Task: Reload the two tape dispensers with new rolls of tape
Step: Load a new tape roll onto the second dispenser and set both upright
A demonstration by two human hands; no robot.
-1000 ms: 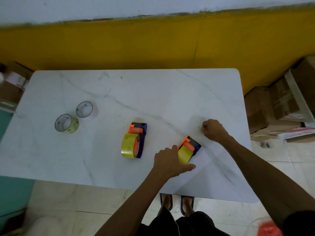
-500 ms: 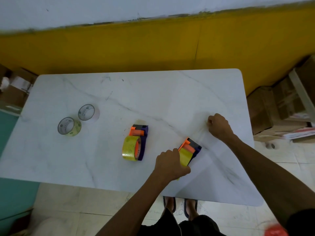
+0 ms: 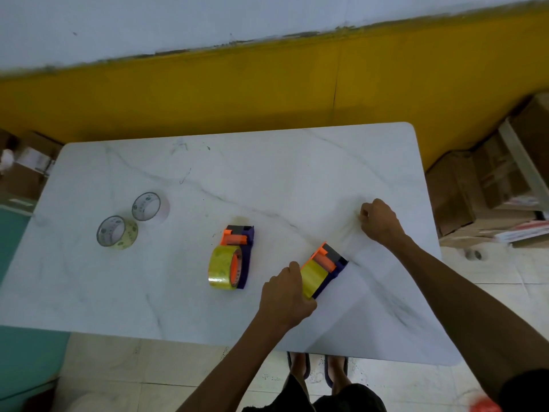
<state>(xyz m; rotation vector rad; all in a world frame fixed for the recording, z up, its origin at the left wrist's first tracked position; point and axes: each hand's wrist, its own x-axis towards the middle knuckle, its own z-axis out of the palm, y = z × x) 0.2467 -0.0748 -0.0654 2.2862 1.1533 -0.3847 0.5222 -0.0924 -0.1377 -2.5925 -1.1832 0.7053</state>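
Note:
Two purple-and-orange tape dispensers lie on the white marble table (image 3: 267, 168), each with a yellowish roll in it. The left dispenser (image 3: 233, 258) lies untouched at the table's middle. My left hand (image 3: 286, 295) grips the right dispenser (image 3: 322, 270) at its roll end. My right hand (image 3: 378, 220) is closed beyond it, to the upper right, pinching what looks like a clear tape end pulled out from that dispenser; the strip is barely visible. Two nearly used-up rolls stand at the left: a yellowish one (image 3: 117, 232) and a paler one (image 3: 150, 206).
Cardboard boxes (image 3: 487, 185) are stacked on the floor right of the table. More boxes (image 3: 26, 168) sit at the left. A yellow wall band runs behind the table. My feet in sandals (image 3: 316, 367) show under the table's near edge.
My right hand has moved away from the right dispenser toward the upper right. My left hand has closed more firmly over the dispenser's roll end. The other dispenser and the rolls stay put.

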